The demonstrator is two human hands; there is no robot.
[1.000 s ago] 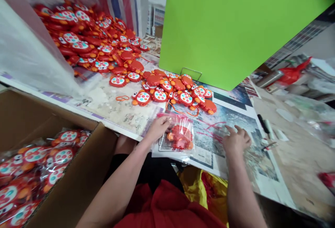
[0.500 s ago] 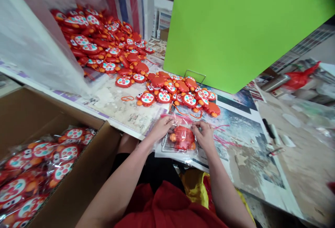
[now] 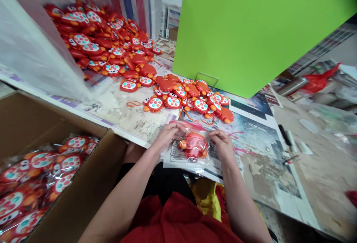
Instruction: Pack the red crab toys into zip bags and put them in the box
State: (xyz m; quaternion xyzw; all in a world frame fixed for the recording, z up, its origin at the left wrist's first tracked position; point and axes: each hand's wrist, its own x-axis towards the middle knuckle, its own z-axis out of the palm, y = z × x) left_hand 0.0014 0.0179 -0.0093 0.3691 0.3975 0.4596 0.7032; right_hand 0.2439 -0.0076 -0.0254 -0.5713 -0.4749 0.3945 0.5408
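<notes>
A clear plastic bag [image 3: 187, 155] with a red-orange crab toy [image 3: 193, 145] inside lies at the table's near edge. My left hand [image 3: 167, 133] pinches the bag's top left edge. My right hand [image 3: 221, 142] pinches its top right edge. Both hands have curled fingers closed on the plastic. Loose crab toys [image 3: 178, 96] with spotted white faces lie just beyond the bag.
A big heap of the same toys [image 3: 97, 42] fills the far left. A cardboard box [image 3: 83, 183] at my left holds bagged toys [image 3: 33, 176]. A green board [image 3: 251, 27] stands behind. Pens [image 3: 287, 139] lie at the right on the table [image 3: 125, 113].
My right hand came in from the right of the table to the bag's right edge. Both hands now grip the bag's top, and the bag has shifted slightly.
</notes>
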